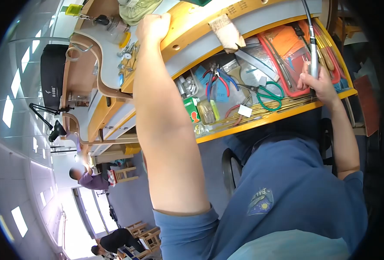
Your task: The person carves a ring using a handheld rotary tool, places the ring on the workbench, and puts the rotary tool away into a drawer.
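My right hand (317, 83) is closed around a silver rotary handpiece (313, 58), whose dark cable runs up past the top edge of the view. It hovers over the right side of an open drawer with a yellow rim (261, 118). My left arm stretches up to the workbench, where my left hand (153, 28) is closed in a fist at the bench edge (192, 31); whatever its fingers hold is hidden. Right of that fist, a wooden bench pin (227, 33) juts out over the drawer. A greenish cloth (136, 9) lies just beyond the left hand.
Inside the drawer are green-handled scissors (270, 96), pliers (218, 80), a red tray (296, 92) with slim tools, and brass-coloured rods (244, 118). Small metal bits (127, 56) and a glass jar (117, 29) stand on the bench. Other people (92, 178) work farther off at left.
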`<act>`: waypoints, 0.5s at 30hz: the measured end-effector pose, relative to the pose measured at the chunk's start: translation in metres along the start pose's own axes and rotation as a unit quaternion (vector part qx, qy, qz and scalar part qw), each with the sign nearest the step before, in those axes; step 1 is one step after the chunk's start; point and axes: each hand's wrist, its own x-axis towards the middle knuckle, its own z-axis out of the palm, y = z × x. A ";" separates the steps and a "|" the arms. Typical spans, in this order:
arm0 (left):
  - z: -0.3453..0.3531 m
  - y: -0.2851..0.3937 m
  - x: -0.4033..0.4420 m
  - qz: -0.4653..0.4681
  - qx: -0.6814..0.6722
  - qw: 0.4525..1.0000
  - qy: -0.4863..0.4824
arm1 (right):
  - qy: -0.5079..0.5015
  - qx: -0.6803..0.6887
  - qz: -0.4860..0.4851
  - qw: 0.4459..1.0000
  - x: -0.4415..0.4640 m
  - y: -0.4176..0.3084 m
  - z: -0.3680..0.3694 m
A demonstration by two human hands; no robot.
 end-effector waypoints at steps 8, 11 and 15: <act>-0.021 0.028 -0.027 0.112 -0.271 0.956 0.007 | -0.006 -0.014 -0.002 1.000 0.001 0.003 -0.003; -0.028 0.028 -0.022 0.041 -0.067 0.996 -0.052 | -0.013 -0.027 -0.007 1.000 0.000 0.003 -0.004; -0.034 0.034 -0.032 0.040 -0.164 0.985 -0.032 | -0.020 -0.024 -0.014 0.999 0.001 0.009 -0.008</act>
